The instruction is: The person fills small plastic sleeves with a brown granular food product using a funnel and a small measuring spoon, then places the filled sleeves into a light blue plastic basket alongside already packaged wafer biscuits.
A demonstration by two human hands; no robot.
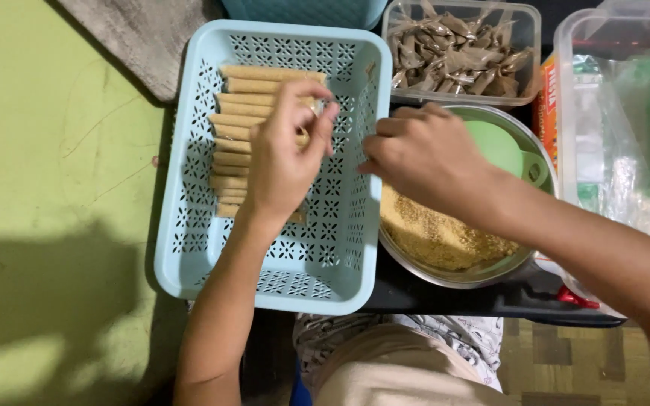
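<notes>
My left hand (283, 154) hovers over a light blue perforated basket (197, 248) that holds a row of several tan rolled wafer sticks (242, 120). Its thumb and fingertips pinch together over the sticks; I cannot tell what is between them. To its right, my right hand (423, 154) is curled with fingers closed, above the rim between the basket and a metal bowl (483, 277). The bowl holds brown crumbs (438, 237) and a green plastic scoop (502, 146). Whether the right hand holds anything is hidden.
A clear tub of brown wrapped pieces (457, 49) stands behind the bowl. A large clear plastic container (618, 113) sits at the right. The bowl rests on a dark tray (490, 304). Green floor (47, 188) lies at the left, my lap below.
</notes>
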